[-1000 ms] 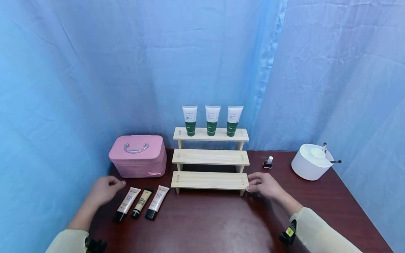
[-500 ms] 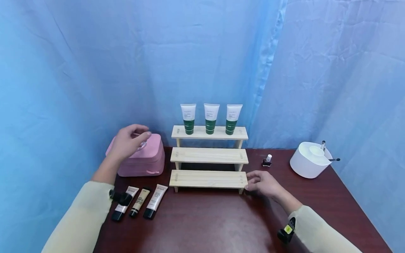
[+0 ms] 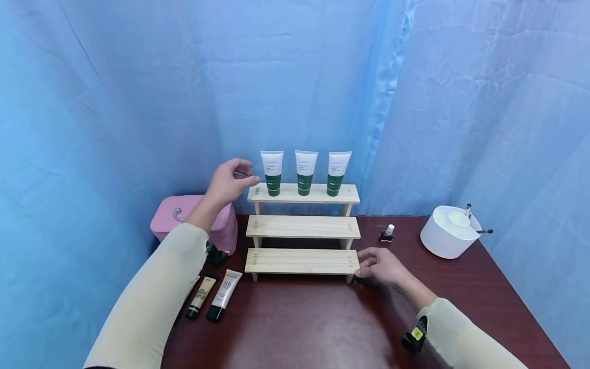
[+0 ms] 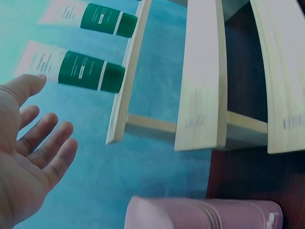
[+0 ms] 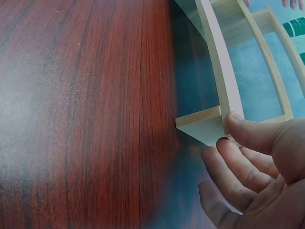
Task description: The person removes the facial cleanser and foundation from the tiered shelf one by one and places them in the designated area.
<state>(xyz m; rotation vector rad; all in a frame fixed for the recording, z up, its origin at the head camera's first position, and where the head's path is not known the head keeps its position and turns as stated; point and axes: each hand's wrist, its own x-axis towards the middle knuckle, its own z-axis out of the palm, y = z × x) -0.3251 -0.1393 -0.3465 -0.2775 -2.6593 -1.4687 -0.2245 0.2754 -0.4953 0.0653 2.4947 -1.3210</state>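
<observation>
My left hand (image 3: 232, 180) is raised beside the left end of the top tier, fingers spread and holding nothing. Its thumb is close to the leftmost white-and-green squeeze tube (image 3: 273, 173); whether they touch I cannot tell. Two matching tubes, a middle tube (image 3: 305, 172) and a right tube (image 3: 338, 173), stand cap-down on that tier of the three-step wooden display stand (image 3: 301, 261). At the lowest step's right end, my right hand (image 3: 382, 267) holds the corner, thumb (image 5: 252, 133) on the edge and fingers curled by the leg.
A pink case (image 3: 166, 218) stands left of the stand, partly behind my left arm. BB cream tubes lie in front of it, including a pale tube (image 3: 224, 294) and a yellowish tube (image 3: 201, 297). Rightward are a nail polish bottle (image 3: 387, 234) and a white brush holder (image 3: 444, 241).
My left hand has risen from beside the lying tubes, passed over the pink case and moved right to the top tier. The right hand stays at the lowest step's end.
</observation>
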